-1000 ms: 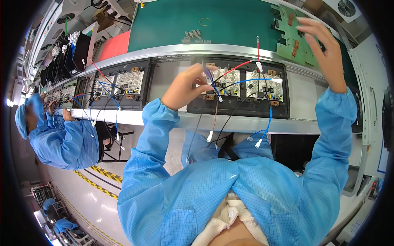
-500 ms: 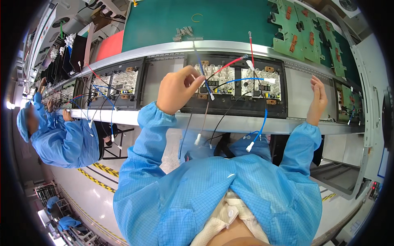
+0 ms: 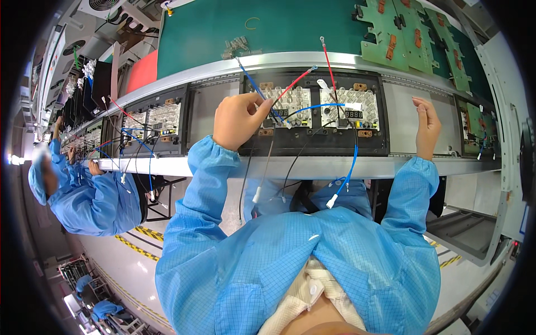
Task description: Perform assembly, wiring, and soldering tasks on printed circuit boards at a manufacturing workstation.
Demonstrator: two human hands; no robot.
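On black tray (image 3: 312,142) – left hand (image 3: 239,120) pinches blue wire (image 3: 258,89), fingertips hidden; right hand (image 3: 427,125) fingers together, empty.

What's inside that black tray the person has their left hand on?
The black tray holds two pale circuit boards side by side, with red, blue and black wires running off them. The left hand covers the tray's left end, so what lies beneath it cannot be seen.

Matt green belt (image 3: 212,33), brushed metal rail (image 3: 312,166), black plastic tray (image 3: 312,142), glossy plastic-coated wires (image 3: 350,167)
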